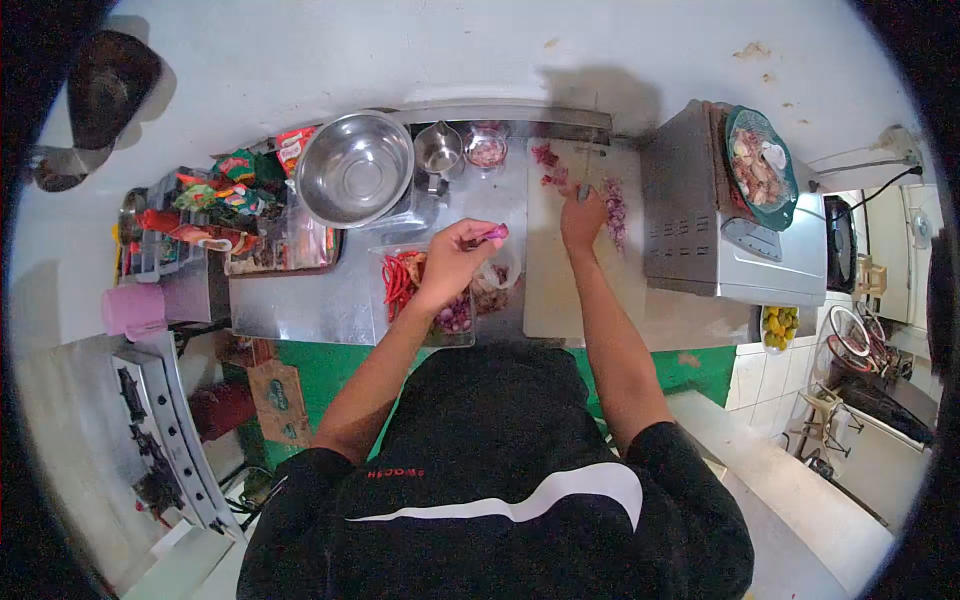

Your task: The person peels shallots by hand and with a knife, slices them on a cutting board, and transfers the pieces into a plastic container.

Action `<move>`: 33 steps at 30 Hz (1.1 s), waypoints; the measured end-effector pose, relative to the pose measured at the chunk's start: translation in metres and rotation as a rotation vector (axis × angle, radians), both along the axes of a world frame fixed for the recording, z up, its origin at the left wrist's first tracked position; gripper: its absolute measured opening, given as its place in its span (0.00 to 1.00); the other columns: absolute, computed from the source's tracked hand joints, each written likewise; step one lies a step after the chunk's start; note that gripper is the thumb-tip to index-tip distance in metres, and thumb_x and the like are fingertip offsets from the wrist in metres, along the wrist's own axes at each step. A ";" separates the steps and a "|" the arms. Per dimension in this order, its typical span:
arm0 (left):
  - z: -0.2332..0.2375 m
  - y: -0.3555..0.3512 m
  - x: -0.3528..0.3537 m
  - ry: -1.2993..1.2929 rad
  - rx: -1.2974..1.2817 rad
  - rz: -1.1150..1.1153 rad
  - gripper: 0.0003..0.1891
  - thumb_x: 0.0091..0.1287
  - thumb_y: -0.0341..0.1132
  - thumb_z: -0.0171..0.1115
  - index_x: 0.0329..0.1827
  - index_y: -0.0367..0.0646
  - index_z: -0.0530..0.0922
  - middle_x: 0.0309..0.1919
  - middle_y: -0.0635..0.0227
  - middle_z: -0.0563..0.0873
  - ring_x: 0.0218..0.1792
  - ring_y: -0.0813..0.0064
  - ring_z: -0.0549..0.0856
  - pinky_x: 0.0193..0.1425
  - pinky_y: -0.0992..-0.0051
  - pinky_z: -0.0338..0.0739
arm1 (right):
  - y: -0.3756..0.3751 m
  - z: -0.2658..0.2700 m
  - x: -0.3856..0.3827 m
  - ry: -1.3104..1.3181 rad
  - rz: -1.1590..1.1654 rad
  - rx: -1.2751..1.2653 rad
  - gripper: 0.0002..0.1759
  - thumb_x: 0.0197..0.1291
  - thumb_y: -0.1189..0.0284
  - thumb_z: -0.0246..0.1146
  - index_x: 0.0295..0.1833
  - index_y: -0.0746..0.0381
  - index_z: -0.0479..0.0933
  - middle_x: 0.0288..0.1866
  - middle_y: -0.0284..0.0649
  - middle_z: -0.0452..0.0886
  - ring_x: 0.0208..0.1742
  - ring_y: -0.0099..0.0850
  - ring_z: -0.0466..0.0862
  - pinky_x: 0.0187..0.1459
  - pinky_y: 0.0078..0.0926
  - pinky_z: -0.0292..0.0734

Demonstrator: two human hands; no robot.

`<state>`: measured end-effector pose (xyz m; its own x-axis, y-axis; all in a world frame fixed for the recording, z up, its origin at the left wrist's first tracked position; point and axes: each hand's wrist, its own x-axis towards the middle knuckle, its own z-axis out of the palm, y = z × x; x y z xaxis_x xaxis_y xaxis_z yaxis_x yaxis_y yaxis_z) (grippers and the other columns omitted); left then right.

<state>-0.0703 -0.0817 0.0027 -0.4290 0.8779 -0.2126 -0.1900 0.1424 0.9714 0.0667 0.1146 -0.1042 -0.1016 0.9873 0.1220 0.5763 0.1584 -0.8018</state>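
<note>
1. Two hands are over the counter. The left hand (462, 255) pinches a purple shallot (494, 234) between its fingertips, above the tray (376, 318).
2. The right hand (583, 215) has its fingers closed round a knife (585, 190), over the board (560, 295).
3. Chopped shallot (614, 210) lies on the board, just beside the right hand.
4. Chillies (398, 275) lie in the tray, and a steel bowl (355, 168) stands behind it.

— The big round steel bowl (355, 168)?
— Polished metal, mirror-glossy. The small steel pouring cup (438, 150) shines too.
— And the flat grey metal counter (290, 300)?
— Smooth, with a duller sheen. The pale rectangular chopping board (560, 285) looks matt.
— The clear square plastic tub (420, 342)?
— Smooth, see-through. The small purple shallot piece (494, 234) has glossy skin.
</note>
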 end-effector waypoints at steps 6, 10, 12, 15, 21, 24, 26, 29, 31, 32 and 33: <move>-0.007 0.021 0.002 -0.040 0.057 -0.016 0.11 0.61 0.24 0.67 0.47 0.36 0.81 0.40 0.67 0.88 0.41 0.82 0.83 0.49 0.79 0.76 | -0.035 0.051 0.028 -0.050 0.098 -0.183 0.16 0.62 0.63 0.62 0.35 0.67 0.83 0.25 0.41 0.85 0.25 0.32 0.81 0.34 0.34 0.74; 0.006 0.034 0.011 0.227 -0.008 -0.054 0.11 0.60 0.23 0.68 0.46 0.38 0.82 0.40 0.70 0.87 0.41 0.84 0.82 0.45 0.82 0.76 | -0.062 0.112 0.035 0.206 0.139 -0.503 0.18 0.62 0.58 0.66 0.39 0.65 0.84 0.20 0.35 0.82 0.26 0.24 0.80 0.34 0.22 0.73; 0.019 0.040 0.021 0.254 0.019 -0.049 0.11 0.60 0.24 0.69 0.45 0.39 0.82 0.40 0.70 0.88 0.39 0.84 0.82 0.44 0.82 0.76 | -0.070 0.135 0.037 0.284 0.131 -0.634 0.19 0.61 0.57 0.66 0.39 0.64 0.85 0.20 0.32 0.81 0.26 0.20 0.79 0.34 0.19 0.72; 0.028 0.046 0.034 0.365 0.070 -0.041 0.10 0.60 0.25 0.69 0.45 0.40 0.83 0.40 0.69 0.88 0.37 0.84 0.83 0.42 0.81 0.77 | -0.081 0.155 0.036 0.306 0.166 -0.704 0.17 0.60 0.59 0.69 0.40 0.64 0.85 0.23 0.31 0.81 0.28 0.19 0.78 0.35 0.17 0.72; 0.039 0.050 0.056 0.419 0.159 -0.051 0.10 0.61 0.26 0.68 0.46 0.36 0.83 0.44 0.63 0.88 0.41 0.80 0.85 0.48 0.79 0.80 | -0.079 0.148 0.048 0.465 0.215 -0.443 0.12 0.59 0.67 0.70 0.41 0.66 0.85 0.32 0.35 0.84 0.35 0.20 0.79 0.38 0.21 0.74; 0.041 0.052 0.064 0.311 0.163 -0.041 0.11 0.62 0.25 0.68 0.47 0.34 0.83 0.45 0.62 0.87 0.43 0.78 0.86 0.49 0.78 0.81 | -0.071 0.137 0.057 0.459 0.272 -0.286 0.12 0.60 0.67 0.69 0.42 0.66 0.84 0.31 0.34 0.85 0.32 0.20 0.79 0.36 0.23 0.73; 0.039 0.054 0.070 0.277 0.188 -0.029 0.11 0.62 0.25 0.68 0.47 0.34 0.82 0.45 0.61 0.87 0.44 0.77 0.86 0.50 0.77 0.82 | -0.069 0.148 0.064 0.350 0.321 -0.233 0.11 0.60 0.68 0.67 0.41 0.66 0.84 0.26 0.35 0.83 0.28 0.19 0.76 0.31 0.24 0.70; 0.037 0.060 0.079 0.187 0.179 0.055 0.12 0.62 0.24 0.67 0.48 0.33 0.82 0.44 0.61 0.88 0.44 0.76 0.86 0.50 0.78 0.81 | -0.064 0.155 0.071 0.249 0.340 -0.150 0.11 0.61 0.68 0.66 0.38 0.66 0.83 0.22 0.36 0.79 0.24 0.19 0.72 0.27 0.25 0.67; 0.037 0.062 0.082 0.235 0.099 0.049 0.12 0.61 0.22 0.67 0.49 0.32 0.82 0.43 0.61 0.88 0.44 0.77 0.86 0.51 0.79 0.80 | -0.060 0.155 0.073 0.249 0.342 -0.156 0.10 0.61 0.69 0.66 0.37 0.66 0.82 0.21 0.36 0.78 0.24 0.19 0.71 0.27 0.25 0.67; 0.037 0.063 0.083 0.236 0.097 0.053 0.12 0.61 0.22 0.67 0.49 0.32 0.82 0.43 0.61 0.88 0.44 0.77 0.86 0.51 0.79 0.80 | -0.059 0.154 0.074 0.249 0.339 -0.163 0.10 0.61 0.69 0.65 0.36 0.67 0.82 0.19 0.35 0.77 0.23 0.19 0.70 0.26 0.25 0.66; 0.039 0.064 0.084 0.170 0.101 0.044 0.13 0.62 0.22 0.67 0.50 0.32 0.81 0.43 0.61 0.88 0.45 0.77 0.86 0.51 0.79 0.80 | -0.057 0.153 0.076 0.250 0.344 -0.164 0.10 0.61 0.69 0.65 0.36 0.67 0.82 0.19 0.35 0.77 0.23 0.19 0.70 0.26 0.25 0.66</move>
<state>0.0142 -0.0177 0.0414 -0.4899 0.8706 -0.0453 -0.0262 0.0373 0.9990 0.1427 0.0577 0.0490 -0.4142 0.9097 0.0293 0.2981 0.1660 -0.9400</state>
